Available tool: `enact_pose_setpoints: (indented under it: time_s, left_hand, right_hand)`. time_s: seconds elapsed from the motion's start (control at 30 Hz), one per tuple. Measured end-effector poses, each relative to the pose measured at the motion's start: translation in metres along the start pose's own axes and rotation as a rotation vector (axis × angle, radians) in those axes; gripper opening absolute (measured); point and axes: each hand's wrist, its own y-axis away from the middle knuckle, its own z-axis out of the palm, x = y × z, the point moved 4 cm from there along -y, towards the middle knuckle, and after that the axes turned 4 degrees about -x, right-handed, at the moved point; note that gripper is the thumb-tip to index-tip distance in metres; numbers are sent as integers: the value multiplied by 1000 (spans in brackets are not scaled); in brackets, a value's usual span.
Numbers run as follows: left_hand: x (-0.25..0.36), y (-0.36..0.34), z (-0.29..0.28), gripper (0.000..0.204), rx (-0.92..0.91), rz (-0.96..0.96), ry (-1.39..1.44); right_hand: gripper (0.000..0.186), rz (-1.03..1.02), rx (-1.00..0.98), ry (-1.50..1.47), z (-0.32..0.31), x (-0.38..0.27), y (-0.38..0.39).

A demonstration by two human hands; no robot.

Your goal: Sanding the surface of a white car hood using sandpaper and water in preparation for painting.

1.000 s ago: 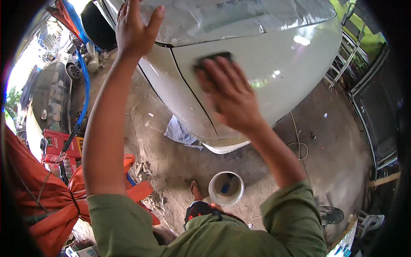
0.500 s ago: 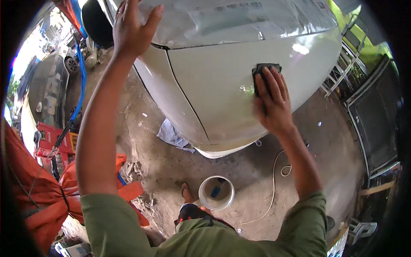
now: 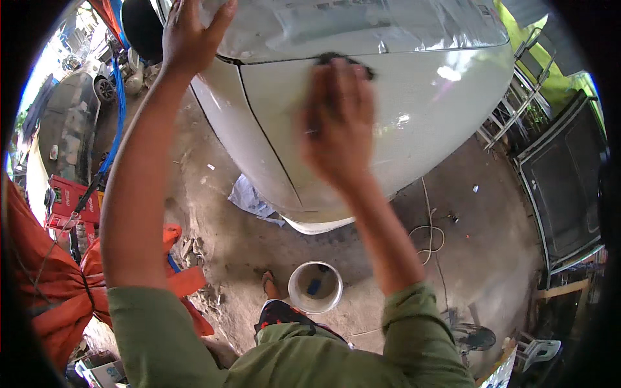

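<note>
A white car panel (image 3: 427, 116) with a dark seam fills the upper middle, with glossy, wrinkled clear plastic (image 3: 420, 26) over the part above it. My left hand (image 3: 194, 35) rests with fingers apart at the upper left edge of the car, partly cropped by the frame. My right hand (image 3: 339, 123), blurred by motion, grips a dark pad (image 3: 354, 66) against the panel, just below the plastic's lower edge; the fingers cover much of the pad. A white bucket (image 3: 334, 291) with a small blue object (image 3: 314, 286) inside stands on the floor below the car.
Orange tarps (image 3: 58, 297), a red crate (image 3: 68, 200) and blue straps (image 3: 115, 123) crowd the left, before another vehicle (image 3: 68, 129). On the right are a metal ladder (image 3: 501, 129), a dark framed panel (image 3: 563, 187) and a white chair (image 3: 540, 349). A pale cord (image 3: 427, 249) lies on the concrete floor (image 3: 491, 246).
My right hand with the pad moved rightward across the panel, then back left and higher to its present spot. My left hand stays at the upper left edge. The view has shifted slightly.
</note>
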Motion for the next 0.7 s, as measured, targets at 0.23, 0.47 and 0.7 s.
enact_pose_setpoints:
  time_s: [0.23, 0.47, 0.7]
  left_hand:
    - [-5, 3, -9, 58, 6, 34, -54]
    - [-20, 2, -3, 66, -7, -26, -7]
    - [1, -2, -1, 47, -13, 80, 0]
  right_hand:
    - [49, -65, 50, 45, -21, 74, 8]
    - [49, -170, -88, -61, 0, -6, -6]
    - [49, 69, 77, 1, -5, 36, 3]
